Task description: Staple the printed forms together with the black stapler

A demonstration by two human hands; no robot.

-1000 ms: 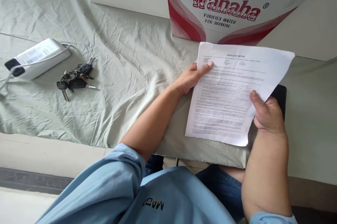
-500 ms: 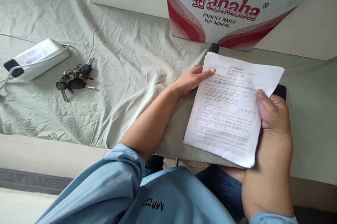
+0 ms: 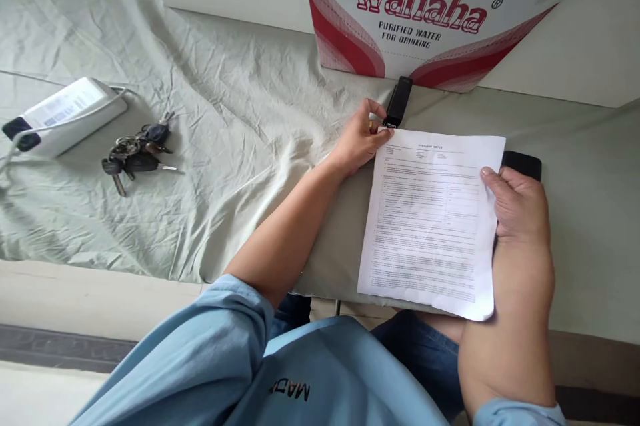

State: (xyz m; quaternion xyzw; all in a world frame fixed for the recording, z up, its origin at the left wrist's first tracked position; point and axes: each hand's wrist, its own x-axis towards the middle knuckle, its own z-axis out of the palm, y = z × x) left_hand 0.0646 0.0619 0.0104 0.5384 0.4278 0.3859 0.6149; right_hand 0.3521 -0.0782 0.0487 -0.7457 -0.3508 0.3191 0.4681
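Note:
A stack of printed papers (image 3: pixel 425 226), headed "Overleaf Notes", lies almost upright in my view above the near edge of the cloth. My left hand (image 3: pixel 363 136) pinches its upper left corner, thumb on top and index finger bent. On the right edge, my right hand (image 3: pixel 520 203) grips the sheets with the thumb over the front; its other fingers are mostly hidden. Just beyond the left fingertips lies a narrow black stapler-like object (image 3: pixel 400 101) with a shiny metal end. Behind the right hand, a flat black object (image 3: pixel 523 165) is partly covered.
A Wahaha water carton (image 3: pixel 430 19) stands at the back against a pale surface. To the left, a bunch of keys (image 3: pixel 135 153) and a white box-shaped device (image 3: pixel 70 113) with a cable rest on the wrinkled green cloth (image 3: pixel 240 119).
The papers have come down and straightened, their top edges now lined up. More of the black stapler-like object shows. My left hand has shifted slightly left, to the corner.

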